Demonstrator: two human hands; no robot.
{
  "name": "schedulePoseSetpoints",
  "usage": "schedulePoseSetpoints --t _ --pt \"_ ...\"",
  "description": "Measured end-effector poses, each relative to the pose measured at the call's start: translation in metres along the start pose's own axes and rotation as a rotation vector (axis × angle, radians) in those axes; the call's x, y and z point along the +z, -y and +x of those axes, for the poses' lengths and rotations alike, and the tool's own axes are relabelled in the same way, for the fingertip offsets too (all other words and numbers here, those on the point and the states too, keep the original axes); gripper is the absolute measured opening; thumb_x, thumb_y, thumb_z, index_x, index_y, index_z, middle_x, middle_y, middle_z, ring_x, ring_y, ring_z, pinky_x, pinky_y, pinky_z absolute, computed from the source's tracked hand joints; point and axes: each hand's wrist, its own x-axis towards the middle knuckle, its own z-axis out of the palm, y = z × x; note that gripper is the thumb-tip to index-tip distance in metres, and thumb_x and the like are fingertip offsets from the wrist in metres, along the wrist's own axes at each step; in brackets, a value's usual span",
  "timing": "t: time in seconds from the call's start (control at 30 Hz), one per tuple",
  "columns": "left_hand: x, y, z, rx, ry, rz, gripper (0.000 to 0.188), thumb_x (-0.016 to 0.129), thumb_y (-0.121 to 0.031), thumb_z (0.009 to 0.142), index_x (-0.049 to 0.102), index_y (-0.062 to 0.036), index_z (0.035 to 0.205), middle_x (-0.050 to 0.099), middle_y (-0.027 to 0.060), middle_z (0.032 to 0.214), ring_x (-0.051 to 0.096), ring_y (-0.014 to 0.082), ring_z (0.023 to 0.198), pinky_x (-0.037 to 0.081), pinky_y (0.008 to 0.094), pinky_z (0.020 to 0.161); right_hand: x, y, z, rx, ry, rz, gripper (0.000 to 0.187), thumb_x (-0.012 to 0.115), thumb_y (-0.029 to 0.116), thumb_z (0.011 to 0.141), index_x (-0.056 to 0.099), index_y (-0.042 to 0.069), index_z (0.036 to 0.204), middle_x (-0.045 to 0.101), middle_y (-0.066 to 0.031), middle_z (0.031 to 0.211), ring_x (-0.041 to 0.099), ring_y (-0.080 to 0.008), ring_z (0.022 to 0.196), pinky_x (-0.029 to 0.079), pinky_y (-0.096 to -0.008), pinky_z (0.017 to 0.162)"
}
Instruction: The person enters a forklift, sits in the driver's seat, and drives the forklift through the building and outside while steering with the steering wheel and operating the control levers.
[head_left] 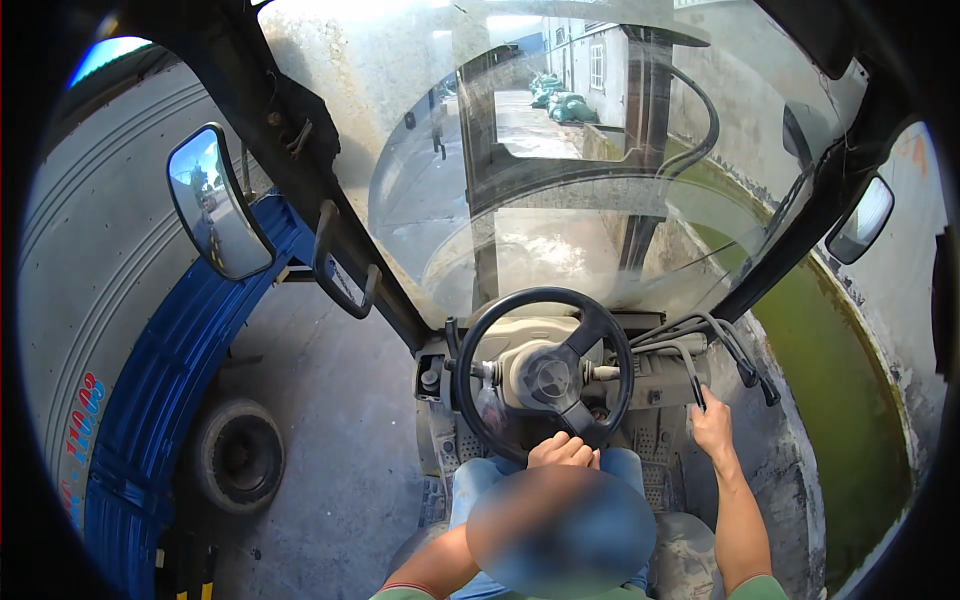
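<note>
I sit in a forklift cab behind a black steering wheel (480,340). My left hand (563,450) is closed over the wheel's lower rim, its fingers curled and knuckles up. Out to the right, my right hand (712,428) is wrapped round the black grip of a bent control lever (686,358). Several more levers (745,365) with black grips stand just beyond that hand. A stalk (603,373) sticks out from the right of the steering column. A blurred patch hides part of my lap and left forearm.
Ahead, beyond the scratched windshield (420,260), rises the dark mast (640,130). A truck with a blue side rail (150,370) and a wheel (242,455) stands close on the left. On the right runs a channel of green water (840,400) beside a wall. Green sacks (570,108) lie farther ahead.
</note>
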Motion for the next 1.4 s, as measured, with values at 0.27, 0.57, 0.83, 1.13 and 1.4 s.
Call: schedulePoseSetpoints --t 0.27,0.57,0.83,1.13,1.4 --pt "0.021 -0.001 0.004 -0.025 -0.005 -0.005 0.035 0.076 -0.011 0.08 0.048 -0.009 0.059 0.045 0.0043 0.06 0.048 0.0228 0.055 0.042 0.0351 0.052 -0.011 0.0 0.024 0.089 0.044 0.045 0.037 0.061 0.015 0.084 0.066 -0.003 0.116 0.069 -0.026 0.081 0.071 -0.0428 0.081 0.053 -0.0476 0.072" --pt "0.026 -0.001 0.0 -0.055 -0.018 0.027 0.035 0.076 -0.01 0.078 0.048 -0.0083 0.059 0.047 0.0043 0.06 0.049 0.0224 0.055 0.042 0.0345 0.051 -0.006 -0.003 0.039 0.038 0.111 0.062 0.037 0.061 0.016 0.085 0.066 -0.002 0.117 0.07 -0.0238 0.079 0.072 -0.0399 0.079 0.054 -0.0451 0.073" --pt "0.035 0.007 -0.023 0.002 -0.02 -0.03 0.033 0.076 -0.01 0.078 0.048 -0.0093 0.061 0.047 0.0042 0.062 0.05 0.0224 0.058 0.043 0.0357 0.052 0.018 -0.031 0.002 0.083 0.076 0.058 0.042 0.061 0.01 0.086 0.064 -0.005 0.126 0.072 -0.0212 0.08 0.074 -0.0289 0.072 0.056 -0.0393 0.071" --pt "0.143 -0.018 0.007 -0.026 -0.031 -0.011 0.033 0.075 -0.005 0.078 0.047 -0.007 0.06 0.047 0.007 0.061 0.051 0.0265 0.058 0.042 0.0384 0.051 0.005 -0.086 0.05 0.207 0.166 0.123 0.047 0.063 0.019 0.087 0.062 -0.002 0.13 0.067 -0.0338 0.105 0.064 -0.0496 0.106 0.052 -0.0505 0.091" --pt "0.243 -0.032 0.06 0.046 -0.076 -0.016 0.032 0.076 -0.01 0.081 0.05 -0.0075 0.062 0.051 0.0066 0.064 0.053 0.0274 0.06 0.045 0.0388 0.053 0.001 -0.142 0.076 0.197 0.166 0.059 0.049 0.062 0.021 0.088 0.061 -0.002 0.132 0.066 -0.0322 0.115 0.062 -0.0476 0.114 0.05 -0.0498 0.098"
